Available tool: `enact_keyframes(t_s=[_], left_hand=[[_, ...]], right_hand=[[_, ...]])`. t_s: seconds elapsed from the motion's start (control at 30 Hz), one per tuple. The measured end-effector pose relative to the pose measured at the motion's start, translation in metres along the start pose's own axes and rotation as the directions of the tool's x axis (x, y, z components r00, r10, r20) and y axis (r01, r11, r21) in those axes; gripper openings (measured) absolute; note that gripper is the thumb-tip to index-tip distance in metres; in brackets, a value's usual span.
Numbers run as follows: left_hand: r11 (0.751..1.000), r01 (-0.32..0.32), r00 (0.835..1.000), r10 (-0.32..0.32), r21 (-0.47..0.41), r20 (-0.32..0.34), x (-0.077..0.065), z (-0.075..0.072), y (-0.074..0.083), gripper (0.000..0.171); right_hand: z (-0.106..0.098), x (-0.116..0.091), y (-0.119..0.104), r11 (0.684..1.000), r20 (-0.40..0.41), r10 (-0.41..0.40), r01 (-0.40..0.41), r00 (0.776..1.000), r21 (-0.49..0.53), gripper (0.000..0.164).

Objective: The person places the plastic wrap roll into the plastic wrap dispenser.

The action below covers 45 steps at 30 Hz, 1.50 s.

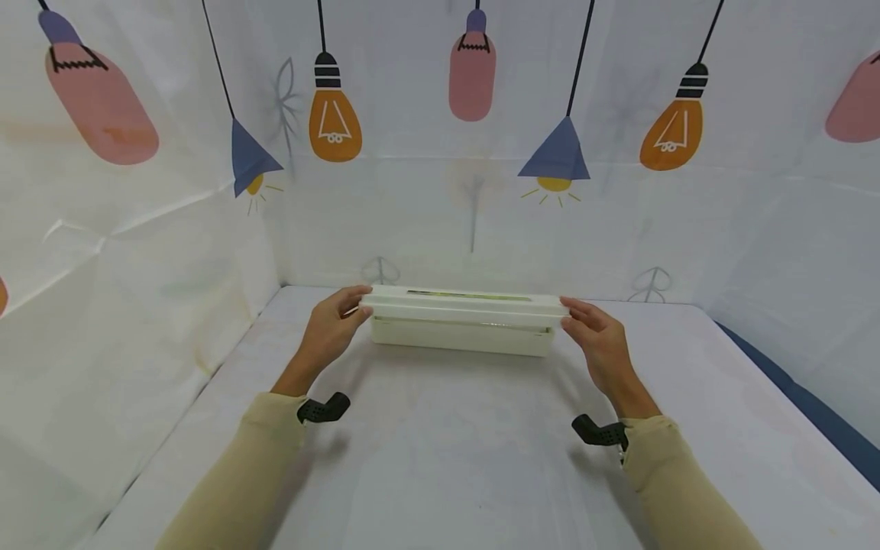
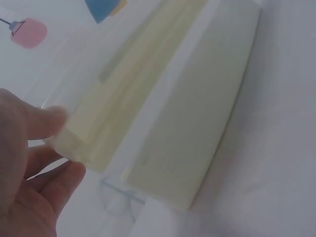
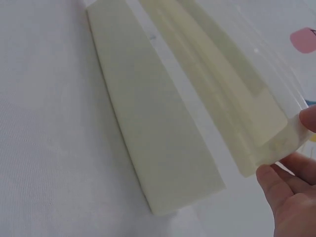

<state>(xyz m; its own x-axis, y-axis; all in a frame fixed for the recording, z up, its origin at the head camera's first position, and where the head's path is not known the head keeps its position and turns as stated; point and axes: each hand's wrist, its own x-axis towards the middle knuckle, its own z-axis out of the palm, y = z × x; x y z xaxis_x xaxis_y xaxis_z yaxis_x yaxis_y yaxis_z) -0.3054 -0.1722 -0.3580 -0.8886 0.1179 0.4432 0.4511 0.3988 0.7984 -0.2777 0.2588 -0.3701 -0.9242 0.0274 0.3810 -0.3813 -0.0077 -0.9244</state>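
Note:
A long, off-white lid [image 1: 462, 312] with a narrow slot in its top is held at both ends, just above a matching long box base [image 1: 459, 336]. My left hand [image 1: 334, 324] pinches the lid's left end between thumb and fingers. At the opposite end, my right hand [image 1: 603, 345] has the same kind of pinch. Both wrist views show a gap between the lid [image 2: 123, 106] and the base [image 2: 197, 108], which sits on the table. Part of the lid looks clear in the right wrist view. What lies inside the base is hidden.
The white-covered table [image 1: 461, 443] runs back to a white cloth wall [image 1: 412, 214] printed with lamps and bulbs. Another cloth wall [image 1: 103, 305] borders the left side. A dark blue strip [image 1: 804, 405] lies past the right table edge.

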Motion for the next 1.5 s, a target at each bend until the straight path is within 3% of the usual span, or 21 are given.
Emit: enact_keyframes(t_s=[0.27,0.5,0.93,1.3,1.5], left_hand=[[0.999,0.033,0.999,-0.034,-0.011,-0.011,0.003,0.004,-0.01,0.034],[0.999,0.035,0.999,-0.035,-0.004,-0.02,0.003,0.007,-0.013,0.034],[0.994,0.106,0.994,-0.105,0.01,-0.043,0.009,0.016,-0.023,0.033],[0.997,0.075,0.995,-0.075,-0.004,-0.062,0.011,0.021,-0.034,0.031],[0.996,0.084,0.994,-0.085,-0.018,-0.067,0.012,0.026,-0.036,0.031]], right_hand=[[0.0,0.002,0.003,0.997,-0.009,0.026,-0.027,1.0,-0.069,0.041],[0.002,0.004,0.004,0.996,-0.003,0.037,-0.037,0.999,-0.076,0.037],[0.0,0.01,0.015,0.993,0.01,0.087,-0.086,0.996,-0.083,0.036],[0.002,0.016,0.022,0.971,-0.001,0.128,-0.126,0.992,-0.204,0.032],[0.002,0.015,0.024,0.962,-0.025,0.157,-0.158,0.987,-0.221,0.031]])
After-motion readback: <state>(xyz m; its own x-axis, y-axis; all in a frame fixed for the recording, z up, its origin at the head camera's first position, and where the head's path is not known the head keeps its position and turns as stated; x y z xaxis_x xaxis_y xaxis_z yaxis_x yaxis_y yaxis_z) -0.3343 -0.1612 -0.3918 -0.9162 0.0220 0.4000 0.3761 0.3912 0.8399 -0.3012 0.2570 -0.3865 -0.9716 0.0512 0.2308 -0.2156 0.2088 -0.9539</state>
